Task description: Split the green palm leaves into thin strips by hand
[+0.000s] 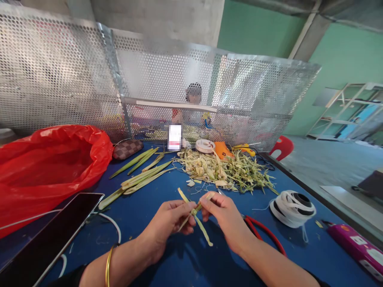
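Observation:
Both hands pinch a small knot of pale green leaf strips [204, 230] above the blue table. My left hand [176, 217] grips it from the left, thumb on top, with a strip end poking out below the fingers. On the other side, my right hand [220, 207] pinches a strip between thumb and forefinger. One loose end points up and away, and another hangs down toward me. Partly behind my right forearm lies a tool with red handles [263, 229]. Just beyond the hands is a heap of leaf scraps [209, 165].
An open red plastic bag [101, 159] and a dark tablet [50, 239] take up the left. Long leaf strips [146, 177] lie beyond. At right are a white ribbon spool [291, 209] and a purple box [353, 247]. A perforated screen [161, 67] stands behind; a person [194, 97] sits past it.

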Demonstrator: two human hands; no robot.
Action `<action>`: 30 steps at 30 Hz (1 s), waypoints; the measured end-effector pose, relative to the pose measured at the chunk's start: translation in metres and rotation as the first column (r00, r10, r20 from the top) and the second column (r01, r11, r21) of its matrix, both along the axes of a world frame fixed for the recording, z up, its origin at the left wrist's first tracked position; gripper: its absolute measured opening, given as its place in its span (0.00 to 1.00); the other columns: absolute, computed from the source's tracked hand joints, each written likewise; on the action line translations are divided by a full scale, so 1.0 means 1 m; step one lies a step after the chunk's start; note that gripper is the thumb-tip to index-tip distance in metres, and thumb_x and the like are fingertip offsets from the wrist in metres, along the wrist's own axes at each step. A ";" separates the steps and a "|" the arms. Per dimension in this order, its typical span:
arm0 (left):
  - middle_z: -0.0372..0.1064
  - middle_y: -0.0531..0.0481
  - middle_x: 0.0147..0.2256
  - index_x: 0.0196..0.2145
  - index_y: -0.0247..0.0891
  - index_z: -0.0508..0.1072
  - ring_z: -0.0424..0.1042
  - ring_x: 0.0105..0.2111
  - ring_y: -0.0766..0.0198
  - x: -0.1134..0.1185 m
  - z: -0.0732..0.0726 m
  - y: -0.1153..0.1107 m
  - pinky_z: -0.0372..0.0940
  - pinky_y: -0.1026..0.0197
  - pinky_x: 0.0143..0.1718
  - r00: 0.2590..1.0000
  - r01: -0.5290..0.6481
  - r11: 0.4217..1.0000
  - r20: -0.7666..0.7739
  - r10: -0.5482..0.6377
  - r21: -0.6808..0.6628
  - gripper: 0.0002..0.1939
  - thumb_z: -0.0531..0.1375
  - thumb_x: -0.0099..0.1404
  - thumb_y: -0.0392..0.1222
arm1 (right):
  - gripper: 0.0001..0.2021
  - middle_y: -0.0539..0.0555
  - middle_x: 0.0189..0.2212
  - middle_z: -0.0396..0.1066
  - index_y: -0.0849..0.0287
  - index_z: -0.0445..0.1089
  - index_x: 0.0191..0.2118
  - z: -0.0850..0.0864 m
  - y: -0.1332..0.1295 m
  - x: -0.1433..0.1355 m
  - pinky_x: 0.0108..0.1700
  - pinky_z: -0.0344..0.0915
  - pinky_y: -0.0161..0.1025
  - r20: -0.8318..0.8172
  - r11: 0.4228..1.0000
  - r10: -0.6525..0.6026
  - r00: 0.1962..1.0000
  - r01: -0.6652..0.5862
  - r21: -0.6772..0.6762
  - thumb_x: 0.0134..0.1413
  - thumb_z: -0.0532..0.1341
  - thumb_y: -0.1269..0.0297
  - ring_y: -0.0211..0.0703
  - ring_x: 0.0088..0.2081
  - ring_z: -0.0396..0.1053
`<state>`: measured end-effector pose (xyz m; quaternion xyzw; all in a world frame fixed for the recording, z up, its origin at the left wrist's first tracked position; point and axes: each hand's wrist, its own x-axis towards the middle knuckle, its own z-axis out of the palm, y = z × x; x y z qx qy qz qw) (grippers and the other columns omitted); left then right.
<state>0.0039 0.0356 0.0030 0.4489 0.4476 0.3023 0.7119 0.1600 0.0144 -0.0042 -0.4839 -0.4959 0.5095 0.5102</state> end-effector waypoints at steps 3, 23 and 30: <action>0.65 0.54 0.17 0.26 0.33 0.75 0.62 0.17 0.72 0.000 -0.002 0.001 0.58 0.67 0.23 0.994 0.056 0.996 -0.099 -0.049 0.064 0.15 0.65 0.50 0.49 | 0.12 0.47 0.18 0.63 0.60 0.65 0.21 -0.001 -0.002 -0.003 0.29 0.61 0.34 0.043 0.999 -0.022 0.999 0.020 0.049 0.50 0.60 0.62 0.34 0.22 0.62; 0.62 0.55 0.14 0.15 0.35 0.69 0.59 0.16 0.71 0.003 -0.013 -0.006 0.54 0.66 0.21 0.925 0.314 0.906 -0.305 -0.225 0.284 0.15 0.59 0.54 0.45 | 0.09 0.48 0.23 0.68 0.58 0.66 0.21 -0.002 -0.010 -0.004 0.37 0.60 0.36 0.536 0.934 -0.146 0.831 -0.062 0.351 0.50 0.60 0.73 0.38 0.31 0.66; 0.64 0.53 0.15 0.18 0.35 0.71 0.61 0.17 0.70 0.004 -0.005 -0.004 0.58 0.66 0.23 0.979 0.176 0.974 -0.127 -0.159 0.139 0.15 0.63 0.52 0.49 | 0.07 0.52 0.29 0.71 0.57 0.70 0.28 -0.002 -0.003 0.005 0.39 0.62 0.38 0.440 0.916 -0.240 0.865 0.052 0.398 0.55 0.57 0.65 0.42 0.34 0.67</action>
